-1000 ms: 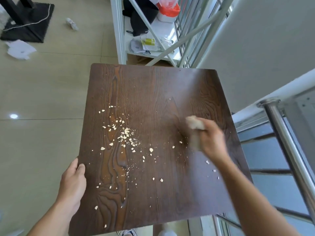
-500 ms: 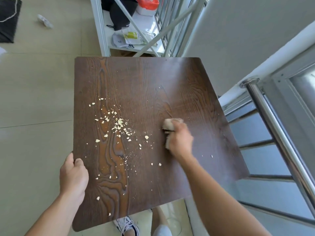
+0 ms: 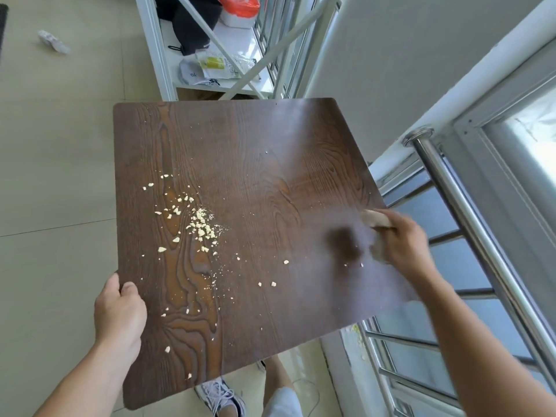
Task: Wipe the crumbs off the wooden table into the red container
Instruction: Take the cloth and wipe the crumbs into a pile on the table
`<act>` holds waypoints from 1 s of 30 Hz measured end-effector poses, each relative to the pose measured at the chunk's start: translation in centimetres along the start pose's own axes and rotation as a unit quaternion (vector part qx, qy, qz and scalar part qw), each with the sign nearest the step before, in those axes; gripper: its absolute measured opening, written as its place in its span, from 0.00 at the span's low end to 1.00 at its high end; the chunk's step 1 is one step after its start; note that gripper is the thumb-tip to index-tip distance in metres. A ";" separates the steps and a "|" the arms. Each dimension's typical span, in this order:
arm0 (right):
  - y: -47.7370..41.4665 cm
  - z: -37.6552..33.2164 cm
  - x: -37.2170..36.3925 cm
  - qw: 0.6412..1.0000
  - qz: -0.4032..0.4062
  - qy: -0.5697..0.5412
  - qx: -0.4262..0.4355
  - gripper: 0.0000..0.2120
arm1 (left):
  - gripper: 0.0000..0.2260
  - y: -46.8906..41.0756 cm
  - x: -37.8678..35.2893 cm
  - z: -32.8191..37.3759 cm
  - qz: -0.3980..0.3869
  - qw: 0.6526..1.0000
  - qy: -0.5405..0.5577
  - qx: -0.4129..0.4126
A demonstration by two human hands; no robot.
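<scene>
Right hand (image 3: 401, 239), blurred, apparently clutches cloth (image 3: 376, 218) at table (image 3: 270, 152) edge.

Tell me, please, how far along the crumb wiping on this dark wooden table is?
Early. Far half of the dark wooden table looks clean. The right hand grips a crumpled beige cloth at the right edge; the left hand grips the left edge. Pale crumbs remain; no red container visible.
</scene>
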State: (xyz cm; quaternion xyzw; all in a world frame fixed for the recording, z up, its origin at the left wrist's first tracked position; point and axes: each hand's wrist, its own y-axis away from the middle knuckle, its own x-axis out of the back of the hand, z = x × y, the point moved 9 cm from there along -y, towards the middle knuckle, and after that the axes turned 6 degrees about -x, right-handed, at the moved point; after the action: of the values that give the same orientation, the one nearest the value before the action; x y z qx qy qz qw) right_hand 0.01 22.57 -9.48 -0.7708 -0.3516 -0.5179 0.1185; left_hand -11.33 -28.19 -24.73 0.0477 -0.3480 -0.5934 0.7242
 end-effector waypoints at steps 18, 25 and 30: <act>16.9 -20.3 -25.4 0.975 -0.189 -0.072 0.098 0.20 | 0.22 0.5 8.5 -4.3 -0.028 0.966 0.230 0.114; 14.4 -9.3 -17.3 0.996 -0.065 0.020 0.062 0.15 | 0.18 1.5 5.6 -4.6 -0.109 0.951 0.264 0.120; 20.2 -12.8 -23.8 0.995 -0.089 -0.039 -0.010 0.16 | 0.18 -1.8 7.3 -6.7 -0.095 0.942 0.290 0.141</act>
State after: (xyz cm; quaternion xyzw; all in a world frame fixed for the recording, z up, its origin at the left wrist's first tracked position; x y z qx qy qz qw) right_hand -0.86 -9.03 -21.19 -0.7568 -0.4183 -0.4998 0.0505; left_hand -8.65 -37.49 -27.37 0.3521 -0.1972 -0.5645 0.7201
